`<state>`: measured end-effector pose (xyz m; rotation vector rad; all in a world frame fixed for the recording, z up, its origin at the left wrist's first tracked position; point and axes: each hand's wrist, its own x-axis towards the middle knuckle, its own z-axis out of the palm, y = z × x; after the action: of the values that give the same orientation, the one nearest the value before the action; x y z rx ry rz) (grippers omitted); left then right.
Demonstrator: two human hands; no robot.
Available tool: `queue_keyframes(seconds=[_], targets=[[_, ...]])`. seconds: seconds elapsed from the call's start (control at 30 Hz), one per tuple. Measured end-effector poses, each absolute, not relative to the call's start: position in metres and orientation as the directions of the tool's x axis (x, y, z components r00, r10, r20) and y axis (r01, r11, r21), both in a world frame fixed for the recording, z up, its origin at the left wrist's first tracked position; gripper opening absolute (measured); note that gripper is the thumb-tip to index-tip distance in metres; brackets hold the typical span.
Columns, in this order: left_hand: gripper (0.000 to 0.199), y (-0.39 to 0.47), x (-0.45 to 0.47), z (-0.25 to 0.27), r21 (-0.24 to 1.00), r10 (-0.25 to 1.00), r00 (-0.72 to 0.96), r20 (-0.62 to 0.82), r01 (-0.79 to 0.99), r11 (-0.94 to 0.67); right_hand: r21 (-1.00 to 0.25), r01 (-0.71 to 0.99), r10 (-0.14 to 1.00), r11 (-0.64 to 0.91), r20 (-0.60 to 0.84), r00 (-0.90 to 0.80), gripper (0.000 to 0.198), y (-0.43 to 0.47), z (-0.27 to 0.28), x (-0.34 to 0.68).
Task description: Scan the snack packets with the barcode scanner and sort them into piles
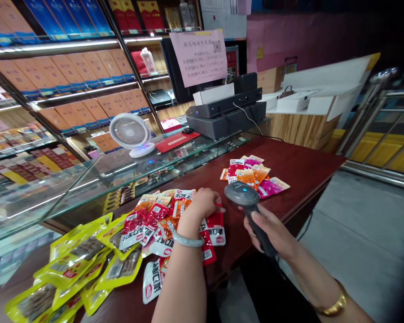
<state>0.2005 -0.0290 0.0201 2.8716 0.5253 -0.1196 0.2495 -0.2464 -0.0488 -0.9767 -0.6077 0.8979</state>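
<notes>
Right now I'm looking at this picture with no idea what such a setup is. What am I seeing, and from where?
These are a person's own two bare hands, seen by a camera worn on the head, facing forward and down. The right hand holds a dark handheld scanner. The left hand is at a heap of small red, orange and white packets; its grip is unclear. On the dark red table there are also yellow-edged bags to the left, and a smaller group of colourful packets beyond the scanner. Behind, a white fan stands on a glass counter.
</notes>
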Motion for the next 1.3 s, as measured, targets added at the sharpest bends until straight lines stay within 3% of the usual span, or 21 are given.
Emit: queue_keyframes(seconds=[0.13, 0.2, 0.3, 0.57, 0.77, 0.93, 1.03, 1.1, 1.17, 1.23, 1.3], targets=[[0.021, -0.015, 0.204, 0.012, 0.534, 0.637, 0.736, 0.228, 0.452, -0.714, -0.892, -0.363, 0.864, 0.27, 0.057, 0.5, 0.037, -0.247, -0.049, 0.249], [0.022, -0.009, 0.207, 0.007, 0.689, 0.75, 0.608, 0.261, 0.427, -0.586, -0.894, -0.365, 0.87, 0.261, 0.053, 0.491, 0.036, -0.247, -0.05, 0.249], [0.02, -0.007, 0.214, -0.001, 0.834, 0.793, 0.58, 0.186, 0.334, -0.439, -0.905, -0.354, 0.878, 0.236, 0.043, 0.477, 0.036, -0.246, -0.048, 0.25], [0.022, -0.017, 0.228, -0.017, 0.904, 0.756, 0.619, 0.214, 0.168, -0.393, -0.94, -0.298, 0.907, 0.163, 0.025, 0.42, 0.038, -0.247, -0.044, 0.251], [0.024, -0.019, 0.226, -0.013, 0.912, 0.736, 0.652, 0.184, 0.167, -0.375, -0.938, -0.305, 0.916, 0.163, 0.029, 0.4, 0.04, -0.245, -0.045, 0.253], [0.026, -0.031, 0.229, -0.014, 0.995, 0.739, 0.673, 0.03, 0.051, -0.087, -0.935, -0.314, 0.917, 0.165, 0.029, 0.398, 0.041, -0.246, -0.046, 0.253], [0.039, -0.039, 0.233, -0.016, 0.997, 0.618, 0.786, 0.005, -0.051, 0.057, -0.931, -0.322, 0.913, 0.171, 0.027, 0.406, 0.04, -0.246, -0.047, 0.253], [0.052, -0.038, 0.234, -0.016, 0.998, 0.564, 0.824, 0.057, -0.059, -0.013, -0.928, -0.333, 0.912, 0.169, 0.019, 0.409, 0.04, -0.247, -0.048, 0.253], [0.054, -0.032, 0.229, -0.011, 0.964, 0.573, 0.806, 0.147, 0.013, -0.265, -0.924, -0.346, 0.913, 0.164, 0.009, 0.408, 0.041, -0.247, -0.048, 0.252], [0.04, -0.02, 0.219, -0.003, 0.806, 0.564, 0.798, 0.211, 0.185, -0.563, -0.92, -0.357, 0.914, 0.161, 0.002, 0.406, 0.043, -0.247, -0.047, 0.252], [0.026, -0.008, 0.204, 0.007, 0.555, 0.564, 0.804, 0.191, 0.385, -0.737, -0.919, -0.36, 0.913, 0.157, -0.003, 0.407, 0.044, -0.247, -0.047, 0.253]])
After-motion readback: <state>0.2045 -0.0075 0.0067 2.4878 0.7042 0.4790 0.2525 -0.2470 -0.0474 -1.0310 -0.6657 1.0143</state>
